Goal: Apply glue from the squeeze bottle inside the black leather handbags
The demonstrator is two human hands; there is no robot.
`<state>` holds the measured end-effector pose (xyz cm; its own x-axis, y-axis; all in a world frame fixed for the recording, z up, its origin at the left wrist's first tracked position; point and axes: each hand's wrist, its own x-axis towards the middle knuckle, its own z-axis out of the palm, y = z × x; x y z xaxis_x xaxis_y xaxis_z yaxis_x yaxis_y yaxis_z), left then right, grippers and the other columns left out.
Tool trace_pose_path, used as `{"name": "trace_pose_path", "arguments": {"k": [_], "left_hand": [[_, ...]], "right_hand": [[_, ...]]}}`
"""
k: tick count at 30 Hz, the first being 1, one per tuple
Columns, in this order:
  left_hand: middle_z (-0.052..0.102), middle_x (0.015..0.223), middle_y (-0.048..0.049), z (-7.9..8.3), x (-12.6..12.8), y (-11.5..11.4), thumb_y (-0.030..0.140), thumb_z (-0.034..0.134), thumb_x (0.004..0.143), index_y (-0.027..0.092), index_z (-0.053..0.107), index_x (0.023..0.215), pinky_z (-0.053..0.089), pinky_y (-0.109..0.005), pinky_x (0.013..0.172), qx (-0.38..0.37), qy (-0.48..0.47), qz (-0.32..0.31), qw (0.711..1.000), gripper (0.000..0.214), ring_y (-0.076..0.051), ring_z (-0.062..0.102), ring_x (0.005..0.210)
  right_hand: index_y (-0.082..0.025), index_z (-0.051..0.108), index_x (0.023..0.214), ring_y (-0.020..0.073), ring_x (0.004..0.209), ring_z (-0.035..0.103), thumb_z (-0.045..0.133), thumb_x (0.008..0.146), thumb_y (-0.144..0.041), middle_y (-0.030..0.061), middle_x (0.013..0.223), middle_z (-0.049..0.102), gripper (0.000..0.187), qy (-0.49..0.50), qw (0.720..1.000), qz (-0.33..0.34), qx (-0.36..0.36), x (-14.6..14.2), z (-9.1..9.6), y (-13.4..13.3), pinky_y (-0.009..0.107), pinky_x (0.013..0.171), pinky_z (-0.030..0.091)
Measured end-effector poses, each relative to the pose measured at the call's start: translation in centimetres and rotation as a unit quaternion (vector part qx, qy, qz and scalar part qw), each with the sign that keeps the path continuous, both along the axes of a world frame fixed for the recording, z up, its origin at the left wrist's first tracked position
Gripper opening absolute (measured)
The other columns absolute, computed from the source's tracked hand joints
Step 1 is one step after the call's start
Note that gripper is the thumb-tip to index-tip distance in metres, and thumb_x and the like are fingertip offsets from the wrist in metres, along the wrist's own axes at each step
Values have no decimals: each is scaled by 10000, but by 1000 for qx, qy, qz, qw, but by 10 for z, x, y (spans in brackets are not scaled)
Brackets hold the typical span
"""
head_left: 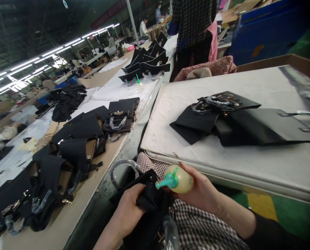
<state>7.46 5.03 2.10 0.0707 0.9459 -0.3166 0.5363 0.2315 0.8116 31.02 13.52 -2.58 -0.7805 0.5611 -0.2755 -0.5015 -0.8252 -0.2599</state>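
My left hand [130, 208] is closed on the black fabric of a handbag [141, 225] that lies over my lap. One of the bag's handles, a plastic-wrapped loop [123, 162], sticks up beyond that hand. In my right hand [202, 189] is a cream-coloured glue bottle [185, 178] with a green nozzle. The bottle is tipped sideways, and its nozzle points left at the bag's black edge, close to my left fingers. Whether the tip touches the fabric I cannot tell. Part of the bag is hidden behind my left hand.
Several black handbags [76, 128] with wrapped handles line the table at left. More black bag parts [196, 121] lie on the white table [249, 159] ahead. Farther off are a stack of black pieces [147, 60], another green-tipped bottle [138, 81] and a standing person [194, 27].
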Motion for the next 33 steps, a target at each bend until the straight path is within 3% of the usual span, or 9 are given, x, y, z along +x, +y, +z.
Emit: {"name": "trace_pose_path", "arguments": {"k": [6,10,13,16,19,22,26,30,33], "left_hand": [[714,1264,-81,-23,5,-9,116,643,871,228,697,1224,524,-382,1026,117,6,25,993,374,-261,669,1167],[759,1029,-44,-28,5,-14,209,724,887,202,724,1083,545,-333,864,92,0,32,995,196,-244,696,957],[759,1010,-48,-24,4,-16,246,726,922,202,711,1118,542,-328,825,143,51,0,988,201,-235,699,918],[752,1018,-79,-25,3,-17,182,660,954,191,664,1164,566,-356,821,271,132,-62,952,210,-253,713,931],[750,1018,-92,-31,2,-15,141,650,935,186,621,1189,600,-369,790,345,169,-110,917,260,-260,714,909],[741,1174,-131,-33,5,-12,98,599,954,167,506,1452,625,-396,907,380,164,-164,896,511,-259,717,1033],[731,1144,-123,-30,13,-8,-5,525,946,215,298,1668,649,-425,887,381,204,-230,872,787,-253,711,1017],[711,1243,-147,-28,21,-4,-33,560,891,245,415,1622,664,-451,867,335,215,-223,890,795,-290,700,1089],[723,1222,-135,-26,22,-4,31,618,918,238,595,1461,642,-407,898,317,150,-184,918,581,-263,708,1071]], "right_hand": [[-149,839,1037,222,952,773,802,884,-506,94,1045,850,390,-16,999,-24,20,-10,2,-10,317,918,557],[-169,841,986,200,925,774,802,891,-459,71,1010,855,308,-9,999,-44,16,-13,4,-11,292,896,561],[-194,827,993,211,933,776,801,887,-455,61,1023,854,282,-24,998,-60,-12,-6,4,-10,322,893,572],[-206,804,1042,269,943,784,759,918,-476,90,1044,848,300,-57,996,-74,-12,11,1,-9,420,882,590],[-199,792,1089,329,990,790,725,938,-498,125,1077,843,341,-80,993,-84,-11,28,2,-8,546,993,560],[-167,794,1100,367,1021,789,725,927,-524,156,1106,836,403,-76,993,-93,6,36,11,-7,602,1044,535],[-142,804,1095,354,1040,789,726,935,-515,171,1133,832,413,-67,994,-73,36,33,23,-7,569,1013,580],[-134,798,1123,308,1021,792,714,955,-483,165,1125,832,395,-73,993,-41,83,22,25,-3,464,910,640],[-124,788,1143,335,994,800,681,961,-538,181,1090,832,465,-54,993,-2,108,20,27,8,475,850,651]]}}
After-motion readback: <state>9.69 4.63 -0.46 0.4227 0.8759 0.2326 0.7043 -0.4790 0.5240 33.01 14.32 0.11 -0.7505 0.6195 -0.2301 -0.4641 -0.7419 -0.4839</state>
